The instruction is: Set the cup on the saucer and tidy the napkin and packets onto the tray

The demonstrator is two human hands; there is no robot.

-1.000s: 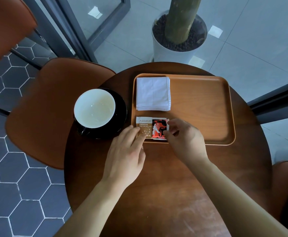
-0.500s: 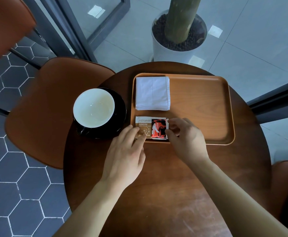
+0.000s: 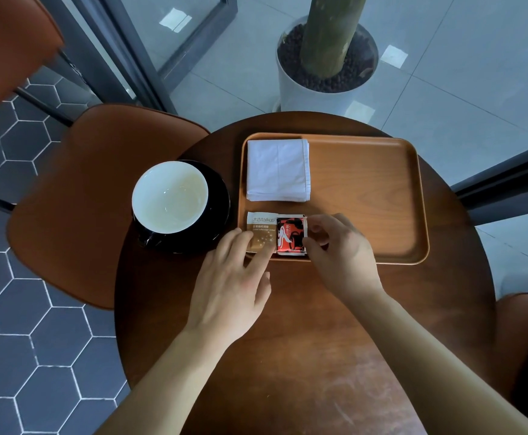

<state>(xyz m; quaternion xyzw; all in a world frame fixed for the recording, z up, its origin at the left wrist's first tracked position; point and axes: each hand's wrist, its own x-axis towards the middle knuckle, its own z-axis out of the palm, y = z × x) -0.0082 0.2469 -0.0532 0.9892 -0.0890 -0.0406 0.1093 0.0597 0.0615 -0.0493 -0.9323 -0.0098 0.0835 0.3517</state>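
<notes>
Grey hexagon floor tiles (image 3: 20, 340) lie on the left and pale square ones behind, seen from the head camera looking down on a round dark wooden worktop (image 3: 319, 356). A brown chair (image 3: 93, 199) stands at the worktop's left edge, and a white plant pot (image 3: 312, 98) with a green trunk stands on the floor just beyond the far edge. On the far half of the worktop lies a wooden tray (image 3: 366, 199). A folded white napkin (image 3: 277, 170) lies flat in the tray's far left corner. In the near left corner, two packets lie side by side and touching: a brown packet (image 3: 261, 229) on the left and a red packet (image 3: 291, 235) on the right. Left of the tray, a white cup (image 3: 170, 197) sits upright on a black saucer (image 3: 215, 215), and its inside looks empty apart from a faint stain. The left hand (image 3: 229, 287) reaches in from below with straight, loosely spread fingers (image 3: 265, 249), whose tips rest on the near part of the brown packet. The right hand (image 3: 341, 255) is curled, with thumb and forefinger closed narrowly on the right edge of the red packet, pinching it. Both forearms cross the bare near half of the worktop.
</notes>
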